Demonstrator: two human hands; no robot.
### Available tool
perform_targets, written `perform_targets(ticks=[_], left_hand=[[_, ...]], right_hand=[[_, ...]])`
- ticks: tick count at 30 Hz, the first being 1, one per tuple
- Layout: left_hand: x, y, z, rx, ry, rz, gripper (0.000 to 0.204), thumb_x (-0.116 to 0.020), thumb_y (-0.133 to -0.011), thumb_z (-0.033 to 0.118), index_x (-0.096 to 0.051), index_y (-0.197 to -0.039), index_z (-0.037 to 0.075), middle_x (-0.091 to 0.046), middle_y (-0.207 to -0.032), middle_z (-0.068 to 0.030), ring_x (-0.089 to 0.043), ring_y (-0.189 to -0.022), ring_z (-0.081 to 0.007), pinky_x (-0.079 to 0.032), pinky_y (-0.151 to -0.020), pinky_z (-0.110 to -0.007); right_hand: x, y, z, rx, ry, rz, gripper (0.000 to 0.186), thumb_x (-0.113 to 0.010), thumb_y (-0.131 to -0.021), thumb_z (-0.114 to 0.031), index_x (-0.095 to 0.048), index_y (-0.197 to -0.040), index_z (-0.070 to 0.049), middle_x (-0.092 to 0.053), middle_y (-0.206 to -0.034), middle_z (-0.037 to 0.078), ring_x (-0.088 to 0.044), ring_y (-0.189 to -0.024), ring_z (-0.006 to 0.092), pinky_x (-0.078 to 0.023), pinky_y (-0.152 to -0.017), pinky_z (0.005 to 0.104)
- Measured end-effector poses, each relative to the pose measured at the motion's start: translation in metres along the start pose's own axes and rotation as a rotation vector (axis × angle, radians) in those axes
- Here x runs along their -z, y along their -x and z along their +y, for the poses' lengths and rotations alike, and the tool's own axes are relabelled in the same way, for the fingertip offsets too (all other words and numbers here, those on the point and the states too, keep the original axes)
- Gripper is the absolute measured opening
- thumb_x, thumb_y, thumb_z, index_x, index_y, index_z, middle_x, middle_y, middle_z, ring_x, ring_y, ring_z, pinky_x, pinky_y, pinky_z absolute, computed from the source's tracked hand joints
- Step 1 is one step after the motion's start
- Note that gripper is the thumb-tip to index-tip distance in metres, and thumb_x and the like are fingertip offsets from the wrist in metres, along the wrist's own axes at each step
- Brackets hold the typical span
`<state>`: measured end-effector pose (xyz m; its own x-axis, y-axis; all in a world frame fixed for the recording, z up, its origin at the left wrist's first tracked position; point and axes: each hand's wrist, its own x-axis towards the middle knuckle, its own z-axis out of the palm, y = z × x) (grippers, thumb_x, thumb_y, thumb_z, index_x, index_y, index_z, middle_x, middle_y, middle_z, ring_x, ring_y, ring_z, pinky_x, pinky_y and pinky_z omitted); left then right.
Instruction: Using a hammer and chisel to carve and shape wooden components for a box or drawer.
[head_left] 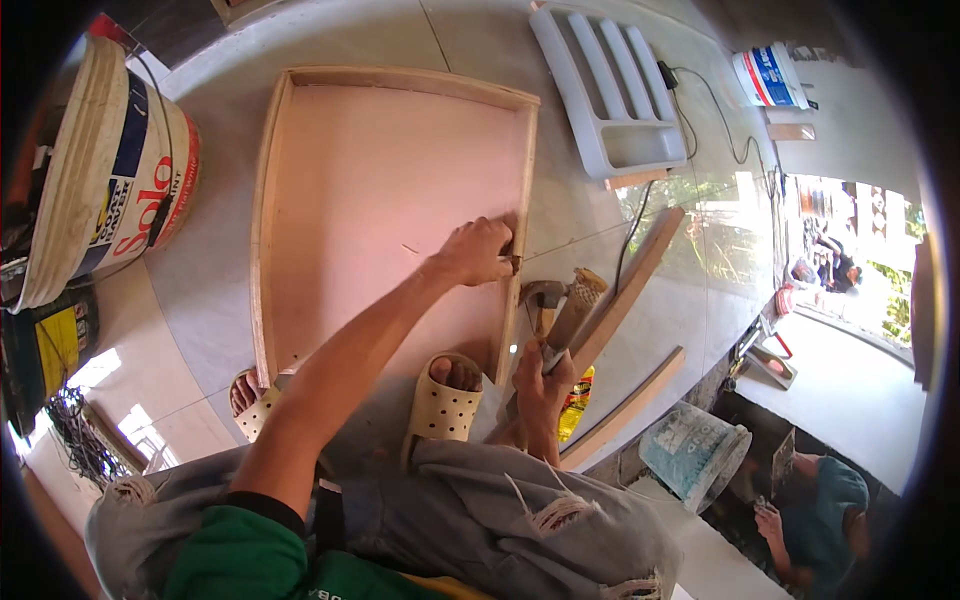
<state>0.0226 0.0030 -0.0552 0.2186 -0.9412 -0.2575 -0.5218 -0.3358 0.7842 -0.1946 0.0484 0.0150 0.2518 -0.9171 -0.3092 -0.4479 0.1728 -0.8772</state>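
A shallow wooden drawer box (395,78) with a pale pink bottom lies on the floor before me. My left arm reaches across it, and my left hand (478,252) is closed against the inside of its right wall. A small dark spot shows by the fingertips; what they pinch is too small to make out. To the right of that wall, my right hand (543,388) grips a claw hammer (546,296) by its handle, metal head pointing away from me. The hammer is just outside the box, close to a wooden piece with a rough, patterned end (585,295).
Wood strips (630,290) and a yellow packet (577,403) lie at the right. A grey cutlery tray (590,130) and a cable (740,155) are beyond. A paint bucket (150,170) stands left, another bucket (690,455) lower right, near another person (825,510). My clogs (443,410) are by the box's near edge.
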Motion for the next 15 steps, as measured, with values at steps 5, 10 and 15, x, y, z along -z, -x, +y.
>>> perform_targets(ticks=[5,10,15], left_hand=[[-0.002,-0.002,-0.002,-0.107,0.041,-0.055,0.028,-0.062,-0.071,0.023,-0.061,-0.080,-0.003,-0.064,-0.085,-0.0246,-0.063,-0.081,-0.0390,-0.050,-0.077,-0.046],[0.002,0.006,0.009,0.011,0.064,-0.110,0.032,-0.061,-0.077,0.028,-0.061,-0.083,-0.004,-0.064,-0.086,-0.0260,-0.063,-0.084,-0.0406,-0.050,-0.080,-0.047],[-0.012,0.015,0.011,0.095,0.024,-0.044,0.030,-0.056,-0.085,0.026,-0.062,-0.084,-0.004,-0.063,-0.087,-0.0277,-0.063,-0.087,-0.0428,-0.050,-0.081,-0.048]], right_hand=[[-0.001,0.003,-0.004,-0.007,-0.021,0.028,0.022,-0.063,-0.091,-0.022,-0.055,-0.082,-0.004,-0.050,-0.061,-0.004,-0.044,-0.052,0.0053,-0.034,-0.047,0.0235],[0.005,0.001,0.009,0.073,0.043,0.018,0.023,-0.062,-0.093,-0.025,-0.055,-0.083,-0.006,-0.048,-0.060,-0.005,-0.041,-0.048,0.0033,-0.031,-0.043,0.0208],[0.000,-0.006,0.011,0.078,0.049,0.011,0.023,-0.063,-0.092,-0.024,-0.055,-0.081,-0.005,-0.049,-0.059,-0.004,-0.043,-0.047,0.0036,-0.032,-0.042,0.0222]])
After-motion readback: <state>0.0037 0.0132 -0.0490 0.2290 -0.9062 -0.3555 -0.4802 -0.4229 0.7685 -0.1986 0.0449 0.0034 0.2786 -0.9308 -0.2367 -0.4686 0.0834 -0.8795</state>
